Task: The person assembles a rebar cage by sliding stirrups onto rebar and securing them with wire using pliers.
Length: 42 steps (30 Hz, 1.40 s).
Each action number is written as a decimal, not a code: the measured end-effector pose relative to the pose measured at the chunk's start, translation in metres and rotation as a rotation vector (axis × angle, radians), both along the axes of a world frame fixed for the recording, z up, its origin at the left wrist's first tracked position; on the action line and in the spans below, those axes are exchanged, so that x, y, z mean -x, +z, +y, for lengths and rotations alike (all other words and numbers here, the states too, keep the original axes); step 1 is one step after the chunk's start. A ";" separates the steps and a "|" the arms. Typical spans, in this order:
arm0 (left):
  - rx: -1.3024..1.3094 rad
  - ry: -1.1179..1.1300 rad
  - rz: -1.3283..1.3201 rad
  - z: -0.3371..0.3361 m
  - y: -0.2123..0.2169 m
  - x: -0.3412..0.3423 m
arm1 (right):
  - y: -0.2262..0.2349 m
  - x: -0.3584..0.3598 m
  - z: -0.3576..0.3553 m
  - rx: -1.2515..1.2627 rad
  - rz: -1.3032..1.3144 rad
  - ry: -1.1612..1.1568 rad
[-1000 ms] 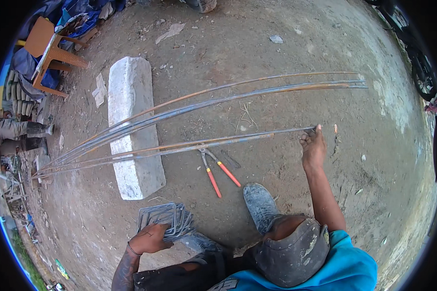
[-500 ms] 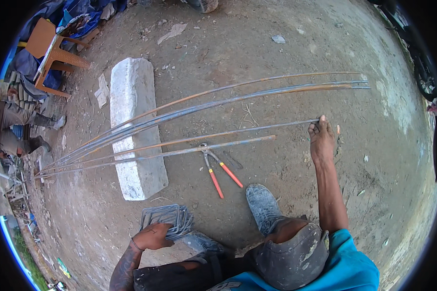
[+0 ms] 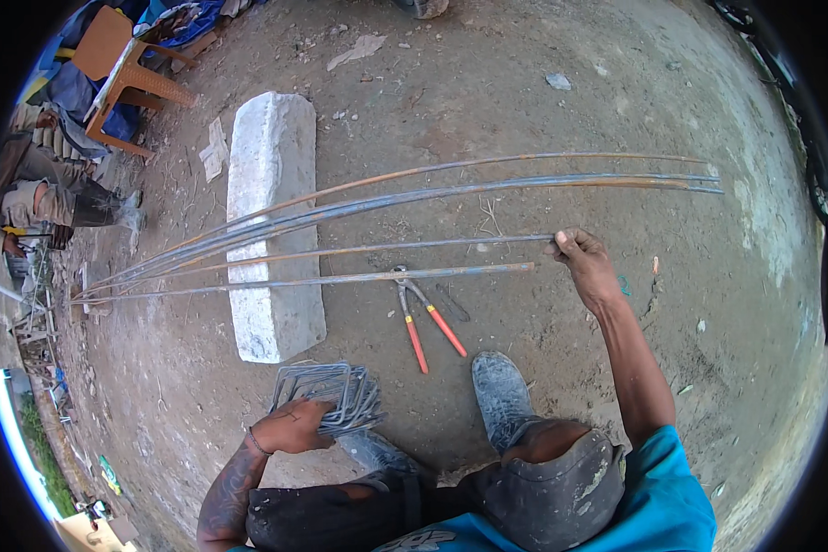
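My left hand [image 3: 293, 427] is closed on a bundle of square steel stirrups [image 3: 351, 405], held low in front of my left boot. My right hand [image 3: 587, 269] pinches the right end of a thin steel rebar [image 3: 414, 245] between thumb and fingers. This rebar crosses over a whitish concrete block [image 3: 281, 147] on the ground. Several longer rusty rebars [image 3: 488, 187] lie beyond it, and a shorter rebar [image 3: 386, 276] lies nearer. All converge at the far left. Pincers with red handles [image 3: 429, 322] rest on the ground by the shorter rebar.
My dusty right boot [image 3: 500, 391] stands beside the pincers. A brown plastic chair [image 3: 129, 78] and blue sheeting stand at the upper left. Below them another person's legs [image 3: 64, 198] are in view. Scraps of paper lie on the dirt ground.
My right hand has shifted left with the end of the rebar, closer to the shorter rebar's end. My left hand keeps hold of the stirrups. The whole view has shifted slightly.
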<state>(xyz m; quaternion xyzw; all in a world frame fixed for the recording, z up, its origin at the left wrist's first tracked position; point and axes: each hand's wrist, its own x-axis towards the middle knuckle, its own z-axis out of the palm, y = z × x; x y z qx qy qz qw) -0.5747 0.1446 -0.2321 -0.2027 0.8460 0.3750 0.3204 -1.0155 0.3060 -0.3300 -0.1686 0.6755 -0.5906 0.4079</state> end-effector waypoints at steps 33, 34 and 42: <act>0.004 -0.046 -0.217 -0.003 -0.001 0.017 | 0.025 0.017 0.010 -0.188 1.020 -0.290; 0.010 -0.028 -0.174 -0.003 -0.003 0.007 | 0.025 0.055 0.026 -0.218 1.492 -0.255; -0.031 0.073 -0.156 -0.005 -0.008 -0.017 | 0.053 0.144 0.009 -0.211 1.742 0.410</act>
